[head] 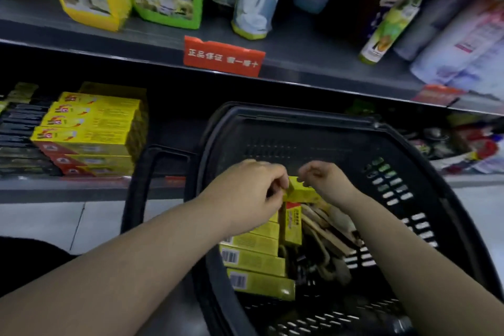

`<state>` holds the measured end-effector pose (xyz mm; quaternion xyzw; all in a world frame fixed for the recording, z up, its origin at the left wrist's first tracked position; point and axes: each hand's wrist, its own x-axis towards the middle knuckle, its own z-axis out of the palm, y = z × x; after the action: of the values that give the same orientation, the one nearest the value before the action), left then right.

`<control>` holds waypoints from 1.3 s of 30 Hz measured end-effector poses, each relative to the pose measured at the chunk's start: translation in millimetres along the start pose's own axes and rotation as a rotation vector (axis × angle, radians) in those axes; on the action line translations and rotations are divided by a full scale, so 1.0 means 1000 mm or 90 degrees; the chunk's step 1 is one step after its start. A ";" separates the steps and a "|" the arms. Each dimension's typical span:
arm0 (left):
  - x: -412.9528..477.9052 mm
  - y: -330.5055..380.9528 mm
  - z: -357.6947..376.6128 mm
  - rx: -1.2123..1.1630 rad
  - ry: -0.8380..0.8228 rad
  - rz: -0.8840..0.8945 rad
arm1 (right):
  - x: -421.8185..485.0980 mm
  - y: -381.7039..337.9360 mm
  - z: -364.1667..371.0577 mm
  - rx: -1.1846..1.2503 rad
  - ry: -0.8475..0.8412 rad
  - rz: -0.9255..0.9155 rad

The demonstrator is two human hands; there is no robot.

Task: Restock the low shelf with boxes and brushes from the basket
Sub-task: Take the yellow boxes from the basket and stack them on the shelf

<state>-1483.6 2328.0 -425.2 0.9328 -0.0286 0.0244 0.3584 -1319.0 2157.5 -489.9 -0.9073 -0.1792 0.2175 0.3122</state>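
Observation:
A black plastic basket (425,183) stands on the floor in front of the low shelf (81,188). It holds several yellow boxes (253,262) and wooden brushes (327,229). My left hand (245,194) grips one end of a yellow box (300,192) lifted above the others. My right hand (324,180) hovers at the box's far end with curled fingers, touching its top corner. A stack of matching yellow boxes (90,133) lies on the low shelf at the left.
Dark flat packs (19,139) lie left of the yellow stack. The upper shelf (152,43) carries bottles and pouches, with a red label (223,56) on its edge. Colourful packages (463,150) fill the low shelf at right. The basket's handle (141,188) hangs left.

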 end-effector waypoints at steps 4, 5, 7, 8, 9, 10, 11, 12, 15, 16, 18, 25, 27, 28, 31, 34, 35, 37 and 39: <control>0.004 -0.013 0.011 0.002 -0.063 -0.062 | 0.030 0.062 0.017 -0.314 -0.104 0.102; 0.005 -0.015 0.013 0.000 -0.065 -0.070 | 0.036 0.071 0.022 -0.379 -0.118 0.104; 0.007 -0.018 0.015 -0.012 -0.062 -0.080 | 0.046 0.085 0.035 -0.475 -0.124 0.113; 0.008 -0.019 0.015 -0.016 -0.060 -0.086 | 0.049 0.089 0.043 -0.510 -0.122 0.124; 0.009 -0.019 0.016 -0.016 -0.059 -0.092 | 0.051 0.093 0.051 -0.546 -0.110 0.128; 0.010 -0.019 0.017 -0.013 -0.060 -0.095 | 0.053 0.094 0.059 -0.579 -0.087 0.122; 0.011 -0.019 0.018 -0.008 -0.064 -0.097 | 0.056 0.096 0.065 -0.608 -0.058 0.111; 0.013 -0.018 0.019 -0.005 -0.071 -0.096 | 0.058 0.095 0.069 -0.632 -0.027 0.094; 0.015 -0.015 0.022 -0.006 -0.097 -0.095 | 0.067 0.096 0.066 -0.692 -0.001 0.019; 0.017 -0.014 0.023 -0.014 -0.104 -0.098 | 0.067 0.094 0.061 -0.719 -0.021 -0.006; 0.019 -0.013 0.027 -0.042 -0.110 -0.118 | 0.061 0.084 0.048 -0.746 -0.062 -0.051; 0.032 -0.004 0.036 -0.533 0.001 -0.521 | -0.011 0.012 -0.015 -0.550 0.006 -0.513; 0.032 -0.005 0.037 -0.680 0.010 -0.612 | -0.040 0.001 -0.020 -0.530 -0.006 -0.640; 0.032 -0.006 0.037 -0.736 0.019 -0.625 | -0.054 -0.002 -0.017 -0.517 -0.019 -0.661; 0.030 -0.007 0.036 -0.813 0.066 -0.628 | -0.077 -0.005 -0.005 -0.482 0.005 -0.680; 0.029 -0.010 0.033 -0.857 0.102 -0.632 | -0.075 -0.009 0.004 -0.384 0.080 -0.623; 0.029 -0.010 0.032 -0.872 0.102 -0.639 | -0.075 -0.011 0.007 -0.282 0.076 -0.546; 0.029 -0.010 0.030 -0.889 0.094 -0.655 | -0.078 -0.019 0.010 -0.003 -0.006 -0.320; 0.030 -0.011 0.031 -0.903 0.088 -0.665 | -0.079 -0.024 0.011 0.260 -0.096 -0.150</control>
<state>-1452.6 2314.6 -453.2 0.3810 0.4148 -0.1095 0.8190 -1395.9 2144.4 -460.1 -0.7794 -0.2593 0.2783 0.4979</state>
